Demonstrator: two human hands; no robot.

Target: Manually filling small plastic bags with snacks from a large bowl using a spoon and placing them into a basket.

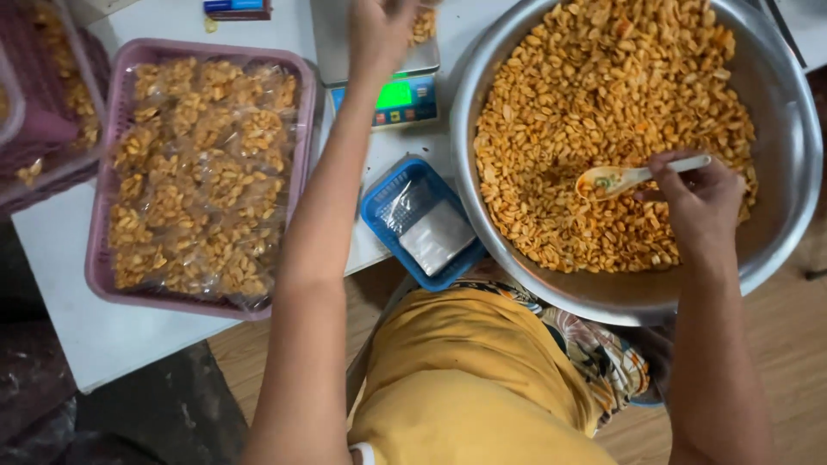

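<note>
Looking down from my head cam: my right hand (699, 200) is over the big steel bowl (788, 155), fingers closed round the handle of a pale spoon (633, 176). The spoon's scoop end sits just on top of the peanuts (603, 95), which are orange with seasoning and fill most of the bowl. There's a little bit of something greenish in the scoop, too small to make out.

My left hand (379, 34) is stretched way out to the scale (392, 95) at the far side of the counter (77, 327). It's curled around a clear bag of nuts (422, 24) that rests on the scale's tray, but the top edge of the shot cuts off my fingertips, so I honestly can't tell how tight the hold is. The scale's little screen glows green.

Between my arms, right by the bowl's rim, is a small blue basket (383, 200) with a stack of empty clear bags (435, 237) in it. To the left of my arm sits a pink tray (103, 275) packed with filled bags. Further left there's another pinkish basket (52, 172), partly out of frame, also with nuts in it.

My yellow shirt (465, 387) takes up the bottom middle.
</note>
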